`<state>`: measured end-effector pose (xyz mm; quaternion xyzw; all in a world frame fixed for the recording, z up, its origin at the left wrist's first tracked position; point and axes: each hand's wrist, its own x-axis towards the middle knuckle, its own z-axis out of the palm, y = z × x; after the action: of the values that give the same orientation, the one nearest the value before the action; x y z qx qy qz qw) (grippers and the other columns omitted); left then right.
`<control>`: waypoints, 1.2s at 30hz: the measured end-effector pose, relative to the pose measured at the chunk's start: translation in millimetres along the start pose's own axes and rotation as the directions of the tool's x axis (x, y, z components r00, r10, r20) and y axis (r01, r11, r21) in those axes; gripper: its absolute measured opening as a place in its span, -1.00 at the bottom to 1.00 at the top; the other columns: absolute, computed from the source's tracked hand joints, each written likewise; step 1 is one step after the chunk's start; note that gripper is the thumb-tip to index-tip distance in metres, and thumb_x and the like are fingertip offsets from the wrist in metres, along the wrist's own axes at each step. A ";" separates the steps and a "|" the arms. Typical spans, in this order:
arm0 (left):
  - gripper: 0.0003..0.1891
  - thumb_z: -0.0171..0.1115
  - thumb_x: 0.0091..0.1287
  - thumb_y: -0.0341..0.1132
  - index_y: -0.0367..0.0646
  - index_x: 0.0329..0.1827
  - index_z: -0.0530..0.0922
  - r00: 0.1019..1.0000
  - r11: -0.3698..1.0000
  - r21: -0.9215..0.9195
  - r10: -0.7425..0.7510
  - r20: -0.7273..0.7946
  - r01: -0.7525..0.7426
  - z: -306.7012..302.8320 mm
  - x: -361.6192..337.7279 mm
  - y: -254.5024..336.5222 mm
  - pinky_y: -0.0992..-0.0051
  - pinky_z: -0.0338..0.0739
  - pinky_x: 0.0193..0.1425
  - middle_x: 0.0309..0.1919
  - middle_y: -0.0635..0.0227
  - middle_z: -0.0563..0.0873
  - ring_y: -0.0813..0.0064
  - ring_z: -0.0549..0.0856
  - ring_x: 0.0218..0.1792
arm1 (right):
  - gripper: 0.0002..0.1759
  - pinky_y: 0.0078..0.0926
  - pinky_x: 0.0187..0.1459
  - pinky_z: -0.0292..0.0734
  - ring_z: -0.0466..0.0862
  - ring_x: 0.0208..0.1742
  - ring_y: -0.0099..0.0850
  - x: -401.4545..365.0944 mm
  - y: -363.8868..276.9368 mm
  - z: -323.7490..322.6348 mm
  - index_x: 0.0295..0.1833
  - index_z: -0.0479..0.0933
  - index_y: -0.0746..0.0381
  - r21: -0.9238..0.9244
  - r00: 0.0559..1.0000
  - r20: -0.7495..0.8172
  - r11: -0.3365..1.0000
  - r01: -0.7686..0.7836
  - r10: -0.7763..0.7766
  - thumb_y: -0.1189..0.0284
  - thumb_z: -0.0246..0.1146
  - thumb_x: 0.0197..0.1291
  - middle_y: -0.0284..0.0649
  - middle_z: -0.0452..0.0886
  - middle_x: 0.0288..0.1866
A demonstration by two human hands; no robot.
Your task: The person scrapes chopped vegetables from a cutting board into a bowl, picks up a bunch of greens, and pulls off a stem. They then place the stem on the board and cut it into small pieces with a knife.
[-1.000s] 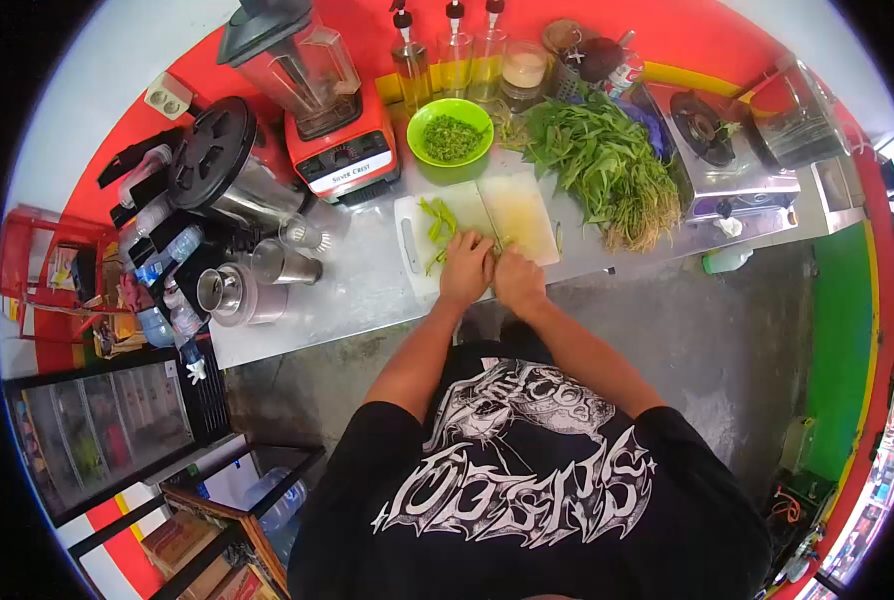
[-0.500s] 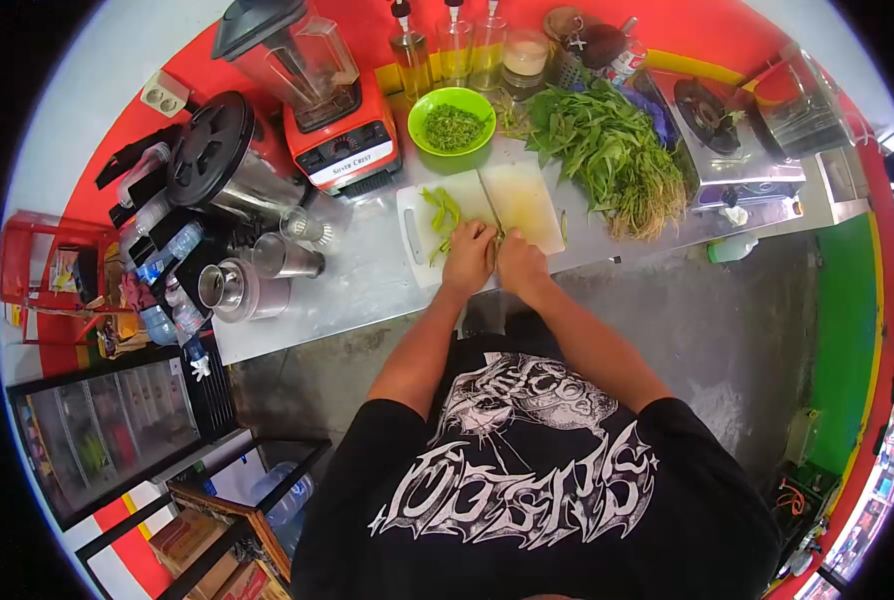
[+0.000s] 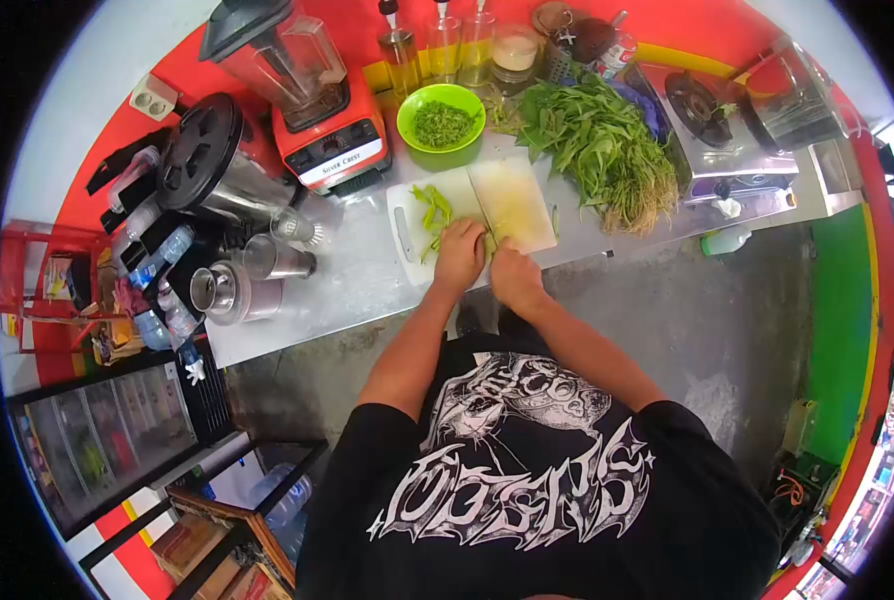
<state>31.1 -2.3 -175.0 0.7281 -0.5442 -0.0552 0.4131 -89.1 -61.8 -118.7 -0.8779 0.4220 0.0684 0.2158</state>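
cutting board (image 3: pixel 519 200) — white, flat on counter (image 3: pixel 357 285) | green stalks (image 3: pixel 430 212) — cut, strewn on its left

Top-down over a steel counter (image 3: pixel 367 280) across the upper half of the frame. At centre, a white cutting board (image 3: pixel 522 205). On it, left hand (image 3: pixel 460 255) curled over the near ends of green stalks (image 3: pixel 432 215), pinning them down. Just beside, to the lower right, right hand (image 3: pixel 515 275) closed around a knife (image 3: pixel 484 215), blade running up the middle of the board. Directly above the board, a green bowl (image 3: pixel 442 155) of chopped greens. Upper right of the board, a heap of leafy greens (image 3: pixel 597 150), with a gas stove (image 3: pixel 712 125) beyond. Upper left, a red blender (image 3: pixel 312 100); at left, steel cups (image 3: pixel 232 290). Across the bottom, a black printed T-shirt (image 3: pixel 527 480).
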 end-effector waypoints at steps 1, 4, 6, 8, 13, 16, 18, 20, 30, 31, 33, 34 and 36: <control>-0.87 0.21 0.24 -0.52 -0.19 -0.17 0.59 1.000 1.000 -0.002 -0.002 0.005 0.002 -1.2 -0.1 0.9 0.10 0.43 0.05 -0.22 0.15 0.59 0.02 0.58 -0.08 | -0.70 -0.09 -0.08 0.72 0.78 -0.11 0.07 0.8 1.0 2.8 0.02 0.41 0.45 0.012 1.000 0.004 1.000 -0.005 0.004 0.55 0.25 0.22 0.16 0.72 -0.15; -0.91 0.24 0.22 -0.56 -0.21 -0.24 0.58 0.996 0.999 0.003 0.043 -0.072 -0.042 -3.3 4.0 5.4 0.11 0.47 -0.08 -0.29 0.10 0.63 -0.02 0.60 -0.21 | -0.68 -0.06 -0.04 0.71 0.77 -0.08 0.10 17.3 4.6 5.8 0.04 0.39 0.46 -0.004 0.999 0.003 0.999 0.050 -0.050 0.55 0.23 0.23 0.18 0.72 -0.13; -0.92 0.23 0.22 -0.56 -0.22 -0.26 0.58 0.999 1.000 0.003 0.020 -0.048 -0.020 -5.3 6.9 8.1 0.10 0.48 -0.08 -0.30 0.08 0.63 -0.03 0.61 -0.21 | -0.67 -0.06 -0.03 0.71 0.77 -0.05 0.10 19.0 4.1 1.3 0.06 0.39 0.46 -0.035 0.994 0.000 0.993 0.110 -0.110 0.55 0.23 0.23 0.19 0.72 -0.12; -0.93 0.22 0.22 -0.56 -0.23 -0.27 0.59 1.000 1.000 0.002 -0.008 -0.028 0.008 -7.0 8.8 10.6 0.08 0.49 -0.08 -0.31 0.06 0.64 -0.05 0.62 -0.21 | -0.63 -0.08 -0.04 0.71 0.77 -0.05 0.08 13.2 -1.0 -9.3 0.06 0.40 0.47 -0.089 0.987 0.052 0.984 0.154 -0.150 0.54 0.27 0.19 0.18 0.71 -0.12; -0.93 0.23 0.22 -0.52 -0.23 -0.26 0.63 0.989 0.989 0.062 -0.128 -0.072 0.133 -0.3 8.0 12.2 0.06 0.54 -0.05 -0.29 0.04 0.66 -0.07 0.65 -0.16 | -0.65 -0.04 -0.03 0.69 0.75 -0.05 0.14 -1.9 -0.6 -1.3 0.05 0.40 0.48 -0.031 0.996 0.034 0.996 0.082 -0.081 0.53 0.24 0.19 0.23 0.70 -0.11; -0.91 0.24 0.22 -0.51 -0.21 -0.24 0.66 0.990 0.986 0.100 -0.129 -0.055 0.134 -0.9 8.8 14.1 0.08 0.57 -0.07 -0.25 0.05 0.67 -0.06 0.67 -0.17 | -0.66 0.09 0.06 0.62 0.72 -0.02 0.24 10.7 -4.5 -14.7 0.08 0.37 0.47 0.007 0.994 0.073 0.997 0.080 -0.080 0.51 0.18 0.25 0.30 0.68 -0.08; -0.90 0.24 0.23 -0.51 -0.20 -0.24 0.67 0.990 0.983 0.118 -0.135 -0.041 0.139 -5.2 10.5 18.9 0.09 0.58 -0.07 -0.24 0.06 0.68 -0.05 0.68 -0.16 | -0.64 0.12 0.09 0.60 0.71 0.01 0.25 14.7 -6.2 -17.2 0.10 0.35 0.46 0.035 0.989 0.134 0.997 0.062 -0.066 0.51 0.17 0.26 0.31 0.67 -0.05; -0.84 0.17 0.23 -0.50 -0.19 -0.20 0.69 0.955 0.944 0.179 -0.290 0.060 0.275 -7.8 12.6 25.8 0.10 0.61 0.07 -0.15 0.07 0.72 -0.02 0.71 -0.05 | -0.61 -0.01 0.05 0.66 0.74 0.02 0.14 8.9 -4.1 -16.0 0.12 0.36 0.48 -0.023 0.982 0.177 0.997 0.070 -0.065 0.52 0.23 0.24 0.23 0.70 -0.07; -0.77 0.20 0.23 -0.47 -0.11 -0.12 0.75 0.926 0.914 0.191 -0.374 0.051 0.358 -7.6 9.6 29.4 0.14 0.65 0.00 -0.11 0.15 0.74 0.02 0.74 -0.07 | -0.61 0.00 0.17 0.60 0.70 0.12 0.17 22.5 2.9 -10.4 0.15 0.31 0.46 0.003 0.964 0.234 0.992 0.128 -0.125 0.38 0.10 0.38 0.32 0.66 0.05; -0.77 0.20 0.23 -0.47 -0.11 -0.12 0.75 0.923 0.909 0.190 -0.383 0.032 0.371 -8.0 9.2 31.1 0.14 0.65 0.00 -0.11 0.15 0.74 0.02 0.74 -0.07 | -0.61 0.00 0.17 0.60 0.70 0.12 0.17 22.3 3.9 -9.0 0.15 0.31 0.46 -0.006 0.961 0.237 0.989 0.147 -0.142 0.38 0.10 0.38 0.32 0.66 0.05; -0.78 0.20 0.22 -0.48 -0.12 -0.15 0.75 0.908 0.898 0.141 -0.419 -0.012 0.417 -5.0 10.6 33.3 0.14 0.65 -0.04 -0.14 0.18 0.74 0.04 0.74 -0.10 | -0.59 0.11 0.17 0.56 0.68 0.11 0.23 14.4 4.6 -5.7 0.14 0.34 0.43 0.110 0.977 0.209 0.994 0.016 -0.039 0.49 0.23 0.25 0.31 0.66 0.00; -0.79 0.18 0.22 -0.49 -0.13 -0.18 0.75 0.902 0.892 0.128 -0.428 -0.062 0.433 -1.9 9.6 34.9 0.15 0.66 -0.06 -0.16 0.18 0.74 0.05 0.74 -0.11 | -0.62 0.13 0.19 0.54 0.66 0.14 0.24 7.2 -0.1 -14.6 0.14 0.34 0.42 0.138 0.966 0.257 0.988 -0.069 0.032 0.51 0.20 0.27 0.32 0.65 0.04; -0.78 0.17 0.22 -0.49 -0.13 -0.17 0.75 0.890 0.877 0.150 -0.448 -0.087 0.456 3.5 3.9 37.6 0.15 0.66 -0.05 -0.16 0.18 0.74 0.06 0.74 -0.11 | -0.63 0.14 0.19 0.53 0.66 0.14 0.25 1.5 1.1 -14.0 0.14 0.33 0.42 0.153 0.956 0.293 0.986 -0.070 0.023 0.52 0.18 0.27 0.33 0.65 0.05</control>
<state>2.7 -9.9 -151.0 0.8679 -0.3515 -0.0862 0.3401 -89.9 -69.6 -107.0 -0.8277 0.4106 0.1668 0.3442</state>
